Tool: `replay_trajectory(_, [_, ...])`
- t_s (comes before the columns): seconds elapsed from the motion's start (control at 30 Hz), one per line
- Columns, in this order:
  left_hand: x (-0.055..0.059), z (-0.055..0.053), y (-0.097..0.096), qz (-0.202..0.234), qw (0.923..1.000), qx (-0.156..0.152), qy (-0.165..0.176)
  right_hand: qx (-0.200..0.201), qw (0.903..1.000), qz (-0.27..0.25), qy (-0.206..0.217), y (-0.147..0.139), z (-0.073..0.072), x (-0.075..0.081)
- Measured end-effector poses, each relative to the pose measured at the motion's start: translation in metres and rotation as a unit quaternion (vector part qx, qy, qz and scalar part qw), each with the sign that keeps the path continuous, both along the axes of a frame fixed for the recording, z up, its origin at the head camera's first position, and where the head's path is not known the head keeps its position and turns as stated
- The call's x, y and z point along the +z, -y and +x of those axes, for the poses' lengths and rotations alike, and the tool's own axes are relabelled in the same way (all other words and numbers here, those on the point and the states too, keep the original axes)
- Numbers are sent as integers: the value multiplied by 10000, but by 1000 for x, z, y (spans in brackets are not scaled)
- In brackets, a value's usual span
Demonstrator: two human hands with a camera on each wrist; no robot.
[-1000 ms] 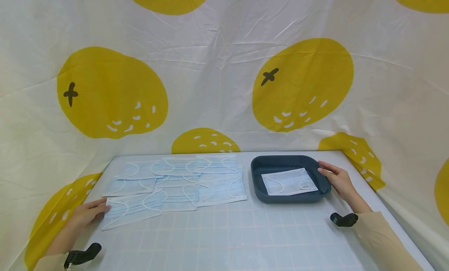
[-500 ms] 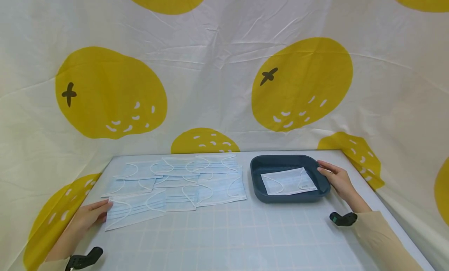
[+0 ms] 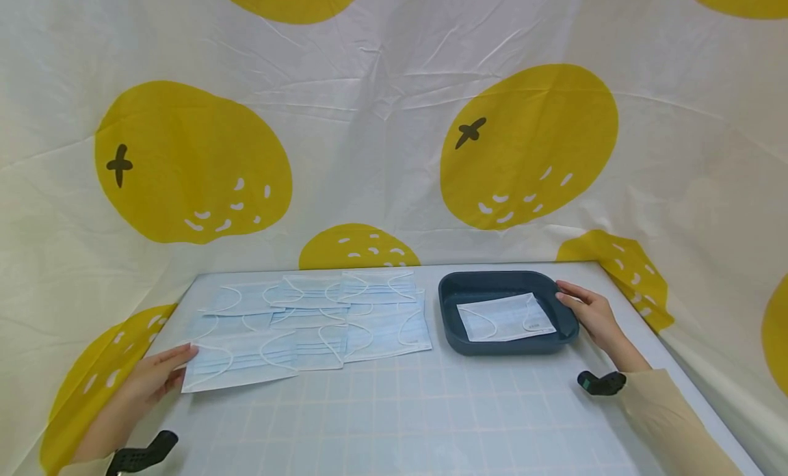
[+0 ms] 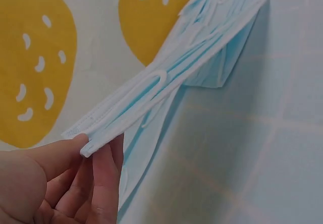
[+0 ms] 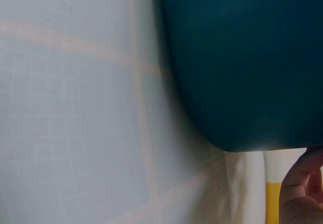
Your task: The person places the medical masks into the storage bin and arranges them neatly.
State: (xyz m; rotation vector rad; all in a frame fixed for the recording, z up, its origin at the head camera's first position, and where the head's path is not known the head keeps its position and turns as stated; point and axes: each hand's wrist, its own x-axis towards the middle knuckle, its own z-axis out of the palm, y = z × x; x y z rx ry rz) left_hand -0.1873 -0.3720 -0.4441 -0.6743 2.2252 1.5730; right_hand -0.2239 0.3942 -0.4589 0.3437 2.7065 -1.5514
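Note:
Between thumb and fingers my left hand (image 3: 144,387) pinches the left edge of a pale blue face mask (image 3: 240,361). In the left wrist view that held mask (image 4: 136,103) is raised at an angle, its near corner between the fingertips. Several more face masks (image 3: 388,332) lie overlapping in rows behind and beside it. On the right, my right hand (image 3: 596,320) grips the right rim of a dark blue tray (image 3: 501,348). One face mask (image 3: 506,319) lies flat inside the tray. The right wrist view shows the tray's outer wall (image 5: 242,67) and part of the curled fingers.
The white table (image 3: 400,421) has a faint grid pattern. A white curtain (image 3: 369,154) with yellow fruit prints hangs behind and at both sides. A black wrist device (image 3: 144,452) is on the left wrist, another (image 3: 602,383) on the right.
The left hand's mask has shifted a little right and lifted from the table, covering more of the masks behind it. The right hand and tray stay in place.

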Motion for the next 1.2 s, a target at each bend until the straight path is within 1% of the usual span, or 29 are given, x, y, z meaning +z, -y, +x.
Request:
replay_trajectory(0.17, [6,1,-1,271,9996,-76,-86,17,10000,33,-4,0,0,0])
replay_trajectory(0.37, [11,1,-2,681,9974,-145,-180,85,10000,17,-27,1,0,0])
replay_trajectory(0.63, [20,5,-8,1298,9906,-212,-362,75,10000,1,-17,0,0,0])
replay_trajectory(0.73, [22,6,-10,1348,9897,-230,-411,59,10000,-21,-10,0,-1,0])
replay_trajectory(0.9, [28,7,-14,1309,9902,-221,-443,44,10000,-33,-2,0,-1,0])
replay_trajectory(1.03, [34,8,-17,1438,9881,-236,-491,34,10000,21,-9,-1,-1,0])
replay_trajectory(1.2, [38,10,-22,1704,9832,-298,-576,33,10000,-5,-14,-1,0,-1])
